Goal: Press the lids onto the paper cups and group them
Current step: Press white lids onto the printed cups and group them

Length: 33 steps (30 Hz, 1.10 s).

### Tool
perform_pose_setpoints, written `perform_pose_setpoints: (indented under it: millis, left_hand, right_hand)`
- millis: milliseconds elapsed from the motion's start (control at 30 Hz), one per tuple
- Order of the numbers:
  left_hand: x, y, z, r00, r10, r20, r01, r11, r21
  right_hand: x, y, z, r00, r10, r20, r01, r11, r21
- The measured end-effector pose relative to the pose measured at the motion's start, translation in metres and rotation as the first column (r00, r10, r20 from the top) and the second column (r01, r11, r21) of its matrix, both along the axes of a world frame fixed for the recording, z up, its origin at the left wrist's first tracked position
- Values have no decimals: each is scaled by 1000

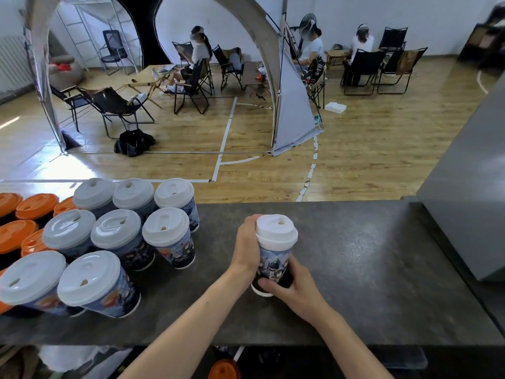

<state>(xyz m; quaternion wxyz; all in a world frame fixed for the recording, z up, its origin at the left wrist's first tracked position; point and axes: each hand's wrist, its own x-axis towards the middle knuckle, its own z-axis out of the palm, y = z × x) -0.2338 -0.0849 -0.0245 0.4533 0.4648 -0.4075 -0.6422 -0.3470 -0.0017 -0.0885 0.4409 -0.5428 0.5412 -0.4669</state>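
right hand (293, 285) is clamping its grip round the base of the cup (273, 262), low centre of the frame on the worktop (355, 269); left hand (247, 242) is curling its grip round the lid (276, 231). pressing evenly all round the rim, base steadied, is looking wisest. lidded cups (117, 236) are crowding the lower left, orange lids (16, 233) behind them, leaving little room for grouping.

Bare countertop (369, 255) is lying open right of the right hand (295, 292) and ahead of both. Paper cup (273, 257) is filling the gap between the hands. White-lidded cups (117, 233) are crowding left of the left hand (246, 246), orange-lidded cups (16, 233) beyond them. Grey panel (464, 214) is walling off the far right.
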Motion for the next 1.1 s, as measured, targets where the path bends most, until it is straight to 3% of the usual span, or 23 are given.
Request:
perform_pose_setpoints:
  millis: [100, 167, 233, 300, 400, 533, 633, 733, 867, 967, 1033, 1100]
  left_hand:
    - [-1, -3, 4, 977, 130, -169, -106, 984, 145]
    - [1, -6, 5, 944, 194, -266, -129, 961, 244]
    - [5, -5, 1, 939, 198, -281, -110, 947, 302]
    - [12, 3, -4, 946, 172, -274, -77, 942, 326]
    - [27, 16, -14, 925, 54, -377, 59, 958, 282]
    - [30, 32, -13, 885, -223, -408, 302, 943, 140]
    - [20, 52, -18, 845, -247, -474, 376, 905, 199]
    - [23, 57, -18, 846, -144, -513, 302, 923, 238]
    - [36, 51, 2, 932, -4, -362, 84, 975, 207]
    - [51, 48, 17, 991, 113, -72, -111, 993, 27]
    - [57, 53, 24, 967, 167, 191, -127, 971, -205]
    - [56, 61, 27, 939, 134, 317, -19, 941, -339]
  right_hand:
    - [-3, 1, 1, 999, -29, 40, 30, 999, -15]
    - [-4, 5, 6, 981, -113, 158, 118, 993, -28]
    - [-4, 8, 15, 936, -216, 278, 240, 969, -56]
    - [-6, 9, 30, 909, -286, 302, 332, 936, -113]
    - [-10, 9, 60, 932, -327, 158, 358, 900, -247]
    - [1, 10, 94, 931, -353, -87, 287, 860, -422]
    - [12, 6, 108, 923, -352, -156, 253, 861, -441]
    - [19, 5, 113, 927, -325, -189, 213, 867, -450]
    - [10, 8, 106, 934, -265, -242, 145, 896, -420]
    - [-10, 14, 93, 917, -213, -338, 86, 931, -354]
    - [-16, 17, 85, 931, -89, -355, 6, 974, -227]
    - [-14, 18, 76, 931, 33, -363, -82, 989, -120]
